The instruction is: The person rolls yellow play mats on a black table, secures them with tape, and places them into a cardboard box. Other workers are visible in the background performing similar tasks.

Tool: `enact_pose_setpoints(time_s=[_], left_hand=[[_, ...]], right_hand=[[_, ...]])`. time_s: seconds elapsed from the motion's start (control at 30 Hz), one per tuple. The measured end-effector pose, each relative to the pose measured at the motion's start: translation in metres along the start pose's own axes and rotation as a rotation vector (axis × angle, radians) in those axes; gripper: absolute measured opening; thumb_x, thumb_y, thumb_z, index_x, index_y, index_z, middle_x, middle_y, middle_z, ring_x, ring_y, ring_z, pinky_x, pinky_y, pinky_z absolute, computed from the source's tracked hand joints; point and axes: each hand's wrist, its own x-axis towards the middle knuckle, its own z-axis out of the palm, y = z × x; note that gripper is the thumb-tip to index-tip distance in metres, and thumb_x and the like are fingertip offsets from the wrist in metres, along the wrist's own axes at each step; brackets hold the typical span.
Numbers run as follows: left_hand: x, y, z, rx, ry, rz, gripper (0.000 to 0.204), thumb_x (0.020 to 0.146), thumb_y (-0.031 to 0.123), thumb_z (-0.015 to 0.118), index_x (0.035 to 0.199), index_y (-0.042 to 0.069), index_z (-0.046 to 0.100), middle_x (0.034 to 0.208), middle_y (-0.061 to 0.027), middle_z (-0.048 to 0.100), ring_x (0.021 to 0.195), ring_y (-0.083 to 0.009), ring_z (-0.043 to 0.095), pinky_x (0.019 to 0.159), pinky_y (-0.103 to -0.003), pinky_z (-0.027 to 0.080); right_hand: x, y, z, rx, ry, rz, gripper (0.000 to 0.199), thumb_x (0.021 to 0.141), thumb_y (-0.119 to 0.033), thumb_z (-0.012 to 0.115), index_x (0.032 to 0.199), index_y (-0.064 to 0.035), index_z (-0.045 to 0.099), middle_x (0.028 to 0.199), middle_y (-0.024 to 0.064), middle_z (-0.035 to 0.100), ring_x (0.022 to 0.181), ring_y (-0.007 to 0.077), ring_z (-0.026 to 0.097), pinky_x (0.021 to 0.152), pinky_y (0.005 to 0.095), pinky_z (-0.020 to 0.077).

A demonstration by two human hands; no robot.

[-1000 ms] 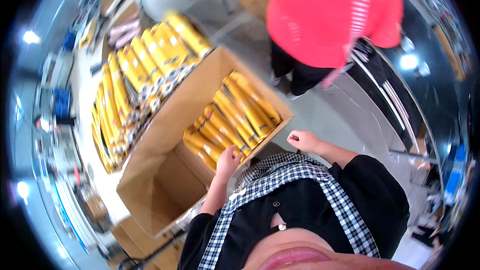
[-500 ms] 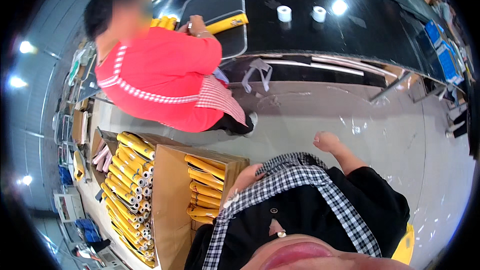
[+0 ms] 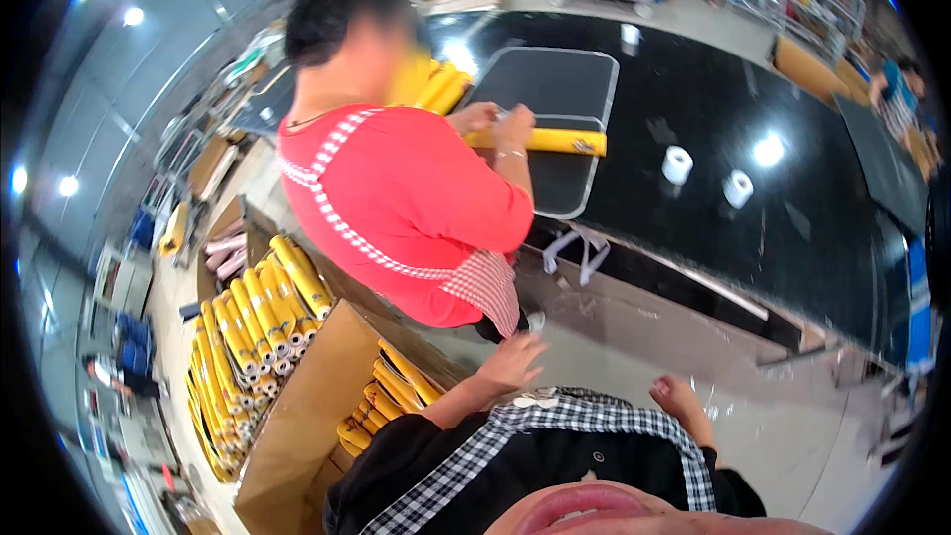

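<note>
My left hand point(image 3: 510, 362) is stretched out in front of me with its fingers apart and nothing in it. It is just below the red-shirted co-worker point(image 3: 396, 208). My right hand point(image 3: 678, 396) hangs to the right over the floor, its fingers loosely curled, and no object shows in it. On the black table point(image 3: 713, 228), the co-worker's hands point(image 3: 498, 126) are at one end of a yellow roll point(image 3: 570, 142), which lies across a flat dark panel with a pale rounded frame point(image 3: 606, 79). More yellow rolls point(image 3: 436, 89) lie beside that person.
At my left stands an open carton point(image 3: 307, 406) with yellow rolls point(image 3: 391, 386) inside. Beyond it, many yellow rolls point(image 3: 238, 332) are stacked, near some pink rolls point(image 3: 228, 253). Two white tape rolls point(image 3: 678, 165) stand on the table. Grey straps point(image 3: 580, 256) hang below its edge.
My view has swung to the left and up. My left hand has come forward from my apron and spread its fingers. The co-worker's hands still work at the yellow roll.
</note>
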Motion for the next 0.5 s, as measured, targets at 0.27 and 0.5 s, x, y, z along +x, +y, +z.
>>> enact_pose_setpoints(time_s=[0.27, 0.5], left_hand=[[0.163, 0.067, -0.201, 0.940, 0.767, -0.552, 0.041, 0.088, 0.026, 0.070, 0.128, 0.015, 0.067, 0.142, -0.0224, 0.050, 0.135, -0.0506, 0.042, 0.111, -0.069, 0.030], [0.170, 0.103, 0.069, -0.405, -0.566, -0.026, 0.040, 0.099, 0.020, 0.055, 0.135, 0.004, 0.058, 0.131, -0.0185, 0.064, 0.126, -0.0341, 0.058, 0.104, -0.041, 0.047]], right_hand=[[0.040, 0.021, -0.087, 0.263, 0.137, -0.090, 0.026, 0.085, -0.021, 0.073, 0.105, -0.0039, 0.073, 0.090, 0.0142, 0.073, 0.084, 0.0297, 0.071, 0.079, 0.0381, 0.0568], [0.113, 0.065, -0.210, 0.160, 0.361, -0.344, 0.010, 0.090, -0.010, 0.070, 0.095, -0.0024, 0.072, 0.084, 0.0139, 0.068, 0.075, 0.0238, 0.067, 0.069, 0.0335, 0.0532]])
